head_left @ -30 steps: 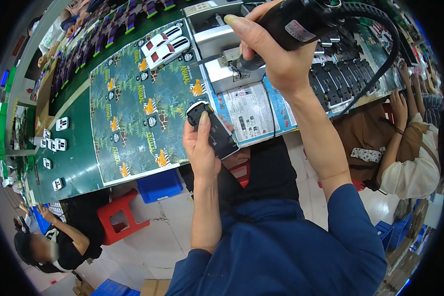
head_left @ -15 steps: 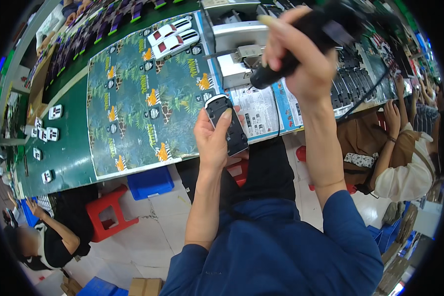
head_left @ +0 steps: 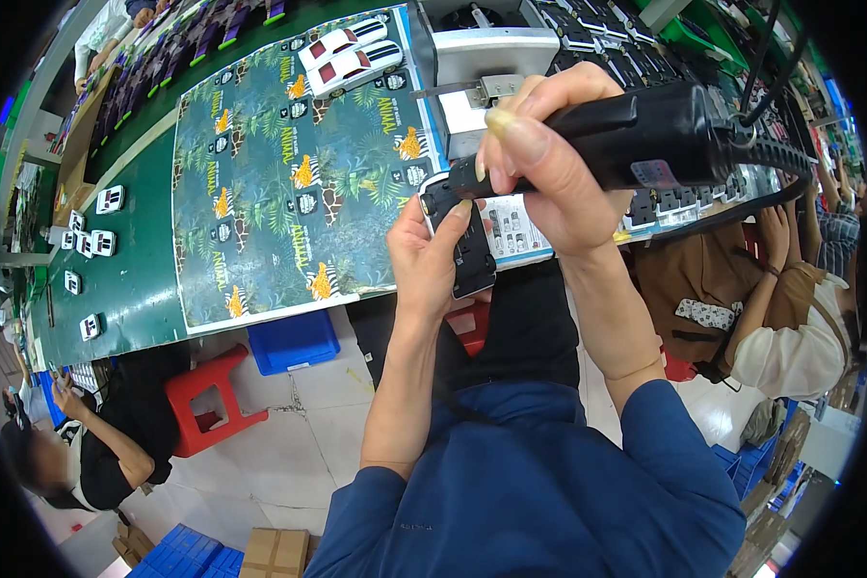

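Observation:
My left hand (head_left: 422,262) is closed round a toy car (head_left: 474,255), turned so its black underside faces up and a white body edge shows at one end. The thumb lies across the chassis. In my right hand (head_left: 570,164) is a black corded electric screwdriver (head_left: 636,135), lying nearly level with its nose toward the car. That nose is at the car's upper end; whether the bit touches a screw cannot be made out. Two white toy cars (head_left: 349,56) with red and black windows lie at the far side of the animal-print sheet (head_left: 260,193).
A metal fixture box (head_left: 496,48) stands beyond my hands. Several black chassis parts (head_left: 597,39) lie at the far right, and small white car parts (head_left: 91,243) at the left. The screwdriver's cable (head_left: 790,159) loops rightward. Co-workers sit on both sides; a red stool (head_left: 207,400) is left.
My right hand has brought the screwdriver down and toward the car, tilting it to nearly level. My left hand with the car has shifted slightly right.

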Tool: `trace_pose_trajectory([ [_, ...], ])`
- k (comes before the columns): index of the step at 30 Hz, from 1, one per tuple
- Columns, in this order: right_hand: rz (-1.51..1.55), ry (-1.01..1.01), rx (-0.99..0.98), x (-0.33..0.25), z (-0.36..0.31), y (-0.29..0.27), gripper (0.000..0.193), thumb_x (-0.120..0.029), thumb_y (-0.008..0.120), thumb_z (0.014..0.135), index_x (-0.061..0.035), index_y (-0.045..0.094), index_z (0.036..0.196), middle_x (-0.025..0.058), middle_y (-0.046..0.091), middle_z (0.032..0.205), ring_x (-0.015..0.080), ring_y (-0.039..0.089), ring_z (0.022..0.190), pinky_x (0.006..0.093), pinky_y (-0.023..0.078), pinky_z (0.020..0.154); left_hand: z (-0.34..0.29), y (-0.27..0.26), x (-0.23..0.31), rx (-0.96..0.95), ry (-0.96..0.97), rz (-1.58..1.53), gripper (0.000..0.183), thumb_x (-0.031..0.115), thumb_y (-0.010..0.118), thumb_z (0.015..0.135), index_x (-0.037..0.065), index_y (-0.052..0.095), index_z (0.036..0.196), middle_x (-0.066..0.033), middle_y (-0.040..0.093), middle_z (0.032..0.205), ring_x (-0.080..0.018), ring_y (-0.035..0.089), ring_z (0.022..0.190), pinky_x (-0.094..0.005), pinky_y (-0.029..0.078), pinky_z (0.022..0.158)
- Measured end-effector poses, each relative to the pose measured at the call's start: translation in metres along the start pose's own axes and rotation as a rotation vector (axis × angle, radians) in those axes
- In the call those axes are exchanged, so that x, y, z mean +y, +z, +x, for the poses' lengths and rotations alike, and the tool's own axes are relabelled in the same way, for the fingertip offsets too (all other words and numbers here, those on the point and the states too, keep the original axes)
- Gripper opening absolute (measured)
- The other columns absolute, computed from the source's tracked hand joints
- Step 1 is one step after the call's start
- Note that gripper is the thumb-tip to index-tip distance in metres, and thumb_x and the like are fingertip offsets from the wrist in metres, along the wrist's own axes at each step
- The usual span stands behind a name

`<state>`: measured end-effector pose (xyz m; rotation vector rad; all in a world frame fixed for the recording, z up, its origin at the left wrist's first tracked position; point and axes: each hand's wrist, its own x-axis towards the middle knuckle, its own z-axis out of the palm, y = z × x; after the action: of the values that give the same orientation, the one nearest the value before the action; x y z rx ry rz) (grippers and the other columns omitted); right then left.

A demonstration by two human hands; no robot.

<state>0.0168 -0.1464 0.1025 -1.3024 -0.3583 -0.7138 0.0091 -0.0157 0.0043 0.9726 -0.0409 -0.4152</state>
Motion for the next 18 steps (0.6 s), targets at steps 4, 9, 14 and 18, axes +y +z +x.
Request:
trace_pose_trajectory([
  [4,0.049,-0.017,-0.048,0.01,-0.01,0.011,0.021,-0.006,0.08,0.078,-0.0037,0.06,0.082,0.0029,0.06,0.066,0.0058,0.055,0.054,0.0211,0.044,0.049,0.001,-0.004,-0.002,-0.016,-0.02,-0.051,0.022,0.004,0.065,0.092,-0.001,0.061,0.113,-0.0087,0.07,0.09,-0.0117,0.067,0.071,-0.0249,0.056,0.062],
  [9,0.067,0.01,-0.107,0.011,-0.008,0.008,0.023,-0.005,0.08,0.078,-0.0044,0.057,0.083,0.0032,0.061,0.066,0.0064,0.056,0.055,0.0214,0.044,0.05,0.001,-0.007,-0.003,-0.001,-0.047,-0.055,0.021,0.004,0.066,0.092,-0.002,0.061,0.112,-0.009,0.07,0.09,-0.0117,0.068,0.071,-0.0244,0.056,0.064],
  [14,0.071,0.032,-0.099,0.008,-0.009,0.008,0.023,-0.004,0.079,0.078,-0.0052,0.057,0.08,0.0036,0.06,0.068,0.0068,0.057,0.059,0.0224,0.045,0.054,0.001,-0.007,-0.002,-0.007,-0.054,-0.08,0.022,0.004,0.066,0.091,-0.002,0.061,0.112,-0.0098,0.07,0.092,-0.0118,0.068,0.073,-0.0246,0.057,0.065],
  [18,0.057,0.037,-0.093,0.004,-0.009,0.008,0.022,-0.004,0.079,0.078,-0.0053,0.057,0.079,0.004,0.06,0.068,0.0073,0.057,0.06,0.0229,0.046,0.055,0.001,-0.002,0.002,0.016,-0.021,-0.083,0.022,0.003,0.066,0.091,-0.002,0.062,0.112,-0.0103,0.071,0.092,-0.0119,0.068,0.073,-0.0252,0.057,0.066],
])
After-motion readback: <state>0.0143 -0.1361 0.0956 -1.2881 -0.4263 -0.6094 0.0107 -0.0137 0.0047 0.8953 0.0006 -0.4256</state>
